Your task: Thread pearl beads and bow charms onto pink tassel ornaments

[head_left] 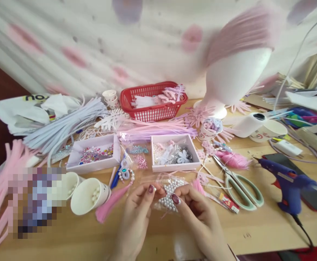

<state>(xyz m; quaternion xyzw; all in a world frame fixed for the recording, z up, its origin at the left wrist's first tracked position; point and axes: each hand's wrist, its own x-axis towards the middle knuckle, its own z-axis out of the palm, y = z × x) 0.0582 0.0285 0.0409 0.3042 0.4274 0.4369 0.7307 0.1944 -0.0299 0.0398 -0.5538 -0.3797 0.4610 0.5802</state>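
Observation:
Both my hands are at the near middle of the wooden table. My left hand and my right hand pinch the two sides of a small clear bag of white pearl beads, thumbs and forefingers closed on its plastic. The bag is held just above the table, in front of a white tray of pale ornaments. A pink tassel lies beside my left hand.
Green-handled scissors and a blue glue gun lie to the right. White paper cups with beads, a tray of coloured gems, a red basket, bundles of pink and white pipe cleaners and a white foam head surround the work spot.

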